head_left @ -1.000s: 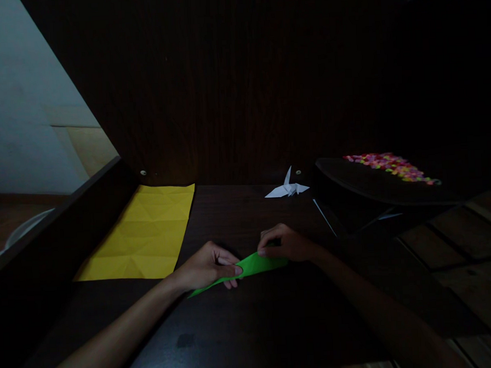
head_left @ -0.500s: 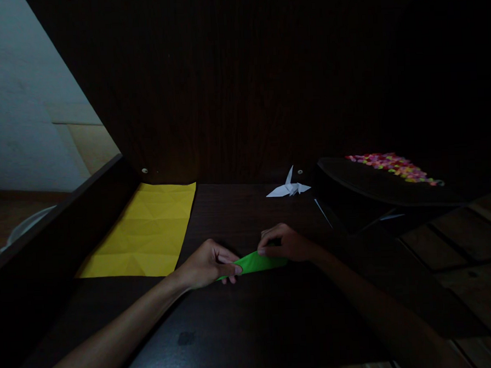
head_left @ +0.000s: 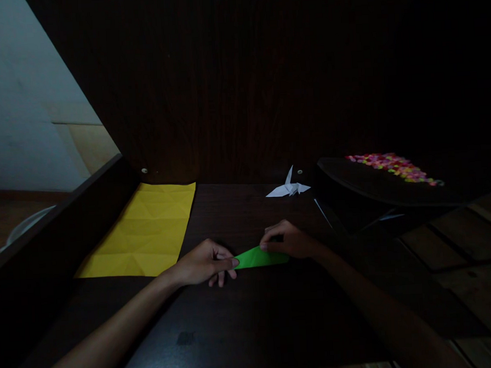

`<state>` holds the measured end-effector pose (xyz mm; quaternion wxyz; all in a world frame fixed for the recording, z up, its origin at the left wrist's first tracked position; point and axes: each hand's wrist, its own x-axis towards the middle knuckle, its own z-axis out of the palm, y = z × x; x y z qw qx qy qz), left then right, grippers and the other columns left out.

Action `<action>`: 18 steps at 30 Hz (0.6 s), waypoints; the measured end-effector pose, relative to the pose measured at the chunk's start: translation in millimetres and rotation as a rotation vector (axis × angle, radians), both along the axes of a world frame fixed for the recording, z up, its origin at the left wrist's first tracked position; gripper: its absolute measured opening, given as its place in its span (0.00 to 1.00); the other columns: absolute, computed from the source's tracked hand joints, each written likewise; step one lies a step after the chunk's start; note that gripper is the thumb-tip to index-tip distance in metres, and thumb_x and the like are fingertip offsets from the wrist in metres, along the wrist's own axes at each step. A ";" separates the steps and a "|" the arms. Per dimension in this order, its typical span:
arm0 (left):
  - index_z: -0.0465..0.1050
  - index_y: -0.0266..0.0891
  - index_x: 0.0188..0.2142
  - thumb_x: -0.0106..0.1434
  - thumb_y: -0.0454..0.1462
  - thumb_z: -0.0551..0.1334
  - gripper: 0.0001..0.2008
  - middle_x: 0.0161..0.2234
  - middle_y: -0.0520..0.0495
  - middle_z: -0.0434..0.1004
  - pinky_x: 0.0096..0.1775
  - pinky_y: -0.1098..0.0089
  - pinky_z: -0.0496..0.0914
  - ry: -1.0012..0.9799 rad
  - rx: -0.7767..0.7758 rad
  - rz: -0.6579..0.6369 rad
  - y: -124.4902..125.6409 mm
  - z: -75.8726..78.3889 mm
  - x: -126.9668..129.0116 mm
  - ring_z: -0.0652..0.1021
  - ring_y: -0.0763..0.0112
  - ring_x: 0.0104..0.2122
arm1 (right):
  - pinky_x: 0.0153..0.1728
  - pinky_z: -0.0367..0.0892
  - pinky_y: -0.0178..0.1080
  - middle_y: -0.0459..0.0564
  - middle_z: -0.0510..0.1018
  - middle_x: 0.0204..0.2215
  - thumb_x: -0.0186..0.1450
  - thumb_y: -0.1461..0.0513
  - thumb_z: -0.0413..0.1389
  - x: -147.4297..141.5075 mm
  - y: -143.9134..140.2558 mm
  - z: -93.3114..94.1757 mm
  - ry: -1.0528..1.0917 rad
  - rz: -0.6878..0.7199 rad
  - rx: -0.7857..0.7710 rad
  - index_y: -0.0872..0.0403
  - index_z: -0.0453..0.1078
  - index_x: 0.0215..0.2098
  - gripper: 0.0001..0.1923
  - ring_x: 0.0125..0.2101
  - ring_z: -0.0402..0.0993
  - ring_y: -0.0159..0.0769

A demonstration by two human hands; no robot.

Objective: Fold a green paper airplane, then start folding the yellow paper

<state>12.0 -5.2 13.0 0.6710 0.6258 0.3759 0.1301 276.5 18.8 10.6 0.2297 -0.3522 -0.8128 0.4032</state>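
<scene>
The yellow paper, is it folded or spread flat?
Spread flat: the yellow paper lies open on the table, showing only crease lines.

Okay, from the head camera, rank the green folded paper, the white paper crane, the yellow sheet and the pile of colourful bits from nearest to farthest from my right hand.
1. green folded paper: under the right hand, touching its fingertips.
2. white paper crane: just beyond the hand, at the back of the table.
3. yellow sheet on the left and pile of colourful bits at far right: too close to call.
</scene>
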 end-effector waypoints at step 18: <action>0.80 0.32 0.30 0.63 0.53 0.57 0.26 0.15 0.53 0.65 0.21 0.76 0.55 0.097 0.065 0.002 4.0 1.0 -7.6 0.61 0.80 0.15 | 0.34 0.69 0.37 0.49 0.79 0.28 0.63 0.55 0.59 5.5 5.0 -2.4 0.034 -0.043 0.026 0.55 0.78 0.31 0.12 0.29 0.74 0.34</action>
